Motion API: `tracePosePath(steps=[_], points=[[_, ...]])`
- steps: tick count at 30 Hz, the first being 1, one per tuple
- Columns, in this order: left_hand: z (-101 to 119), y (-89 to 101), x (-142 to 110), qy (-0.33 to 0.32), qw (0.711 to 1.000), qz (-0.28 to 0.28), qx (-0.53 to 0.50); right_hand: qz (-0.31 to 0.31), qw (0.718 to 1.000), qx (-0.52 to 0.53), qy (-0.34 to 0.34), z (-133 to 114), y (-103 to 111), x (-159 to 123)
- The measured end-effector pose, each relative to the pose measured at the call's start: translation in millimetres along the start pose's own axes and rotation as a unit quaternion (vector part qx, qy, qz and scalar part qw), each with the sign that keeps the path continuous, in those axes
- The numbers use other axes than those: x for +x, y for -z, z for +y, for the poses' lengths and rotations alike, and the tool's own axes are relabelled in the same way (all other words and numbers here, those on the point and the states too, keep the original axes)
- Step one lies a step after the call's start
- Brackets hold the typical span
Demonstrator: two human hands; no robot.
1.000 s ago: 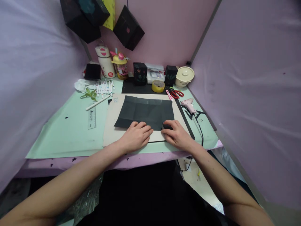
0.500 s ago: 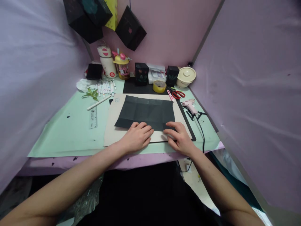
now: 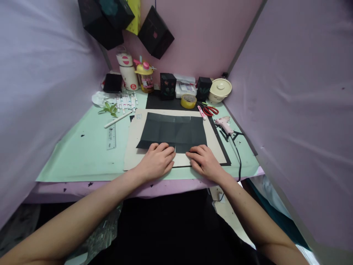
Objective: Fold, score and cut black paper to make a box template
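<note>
Head view shows the black sheet (image 3: 162, 129) lying on a pale board (image 3: 133, 152) on the green table (image 3: 68, 156). The left hand (image 3: 158, 160) has bent fingers down on its near edge, and the right hand (image 3: 204, 161) rests at the same edge, a bit apart. I can't tell if either one pinches the paper or only presses it. Two hands there may help hold it flat, and the board likely makes a hard base. Scissors (image 3: 211, 110) and a glue gun (image 3: 224, 126) lie right, a ruler (image 3: 111, 137) left, perhaps to be close but out of the way.
</note>
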State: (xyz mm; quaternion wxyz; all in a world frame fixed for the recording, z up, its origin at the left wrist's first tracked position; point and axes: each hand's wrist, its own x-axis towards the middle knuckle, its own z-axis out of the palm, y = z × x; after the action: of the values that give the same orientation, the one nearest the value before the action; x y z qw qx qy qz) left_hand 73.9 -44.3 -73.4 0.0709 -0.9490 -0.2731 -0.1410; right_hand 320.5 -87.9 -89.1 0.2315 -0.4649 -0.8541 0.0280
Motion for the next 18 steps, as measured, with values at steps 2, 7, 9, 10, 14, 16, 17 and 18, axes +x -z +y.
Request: tracePosePath(steps=[2,7,9,10,14,16,17,18], points=[[-1,2.2,1,0.001,1.000,-0.005,-0.006,-0.002,1.000,-0.001,-0.001,-1,1,1],[-9,14.2,1,0.031,0.999,0.002,-0.045,-0.009,1.000,0.002,-0.007,-2,3,2],[-16,17.7,-2,0.046,0.997,0.004,-0.057,-0.012,1.000,0.003,-0.008,-2,4,1],[-20,17.9,-3,0.045,0.997,-0.002,-0.060,-0.011,1.000,0.004,-0.008,-2,4,1],[-27,8.0,-11,0.024,0.996,-0.037,-0.074,0.020,1.000,0.008,-0.013,-6,6,3],[-24,1.0,-14,0.026,0.996,-0.029,-0.076,0.039,0.999,0.011,-0.014,-12,7,6],[-22,-1.7,-17,0.026,0.997,-0.020,-0.076,0.043,0.999,0.013,-0.011,-16,7,7],[-18,-3.6,-20,0.027,0.997,-0.007,-0.077,0.042,0.999,0.015,-0.004,-20,7,8]])
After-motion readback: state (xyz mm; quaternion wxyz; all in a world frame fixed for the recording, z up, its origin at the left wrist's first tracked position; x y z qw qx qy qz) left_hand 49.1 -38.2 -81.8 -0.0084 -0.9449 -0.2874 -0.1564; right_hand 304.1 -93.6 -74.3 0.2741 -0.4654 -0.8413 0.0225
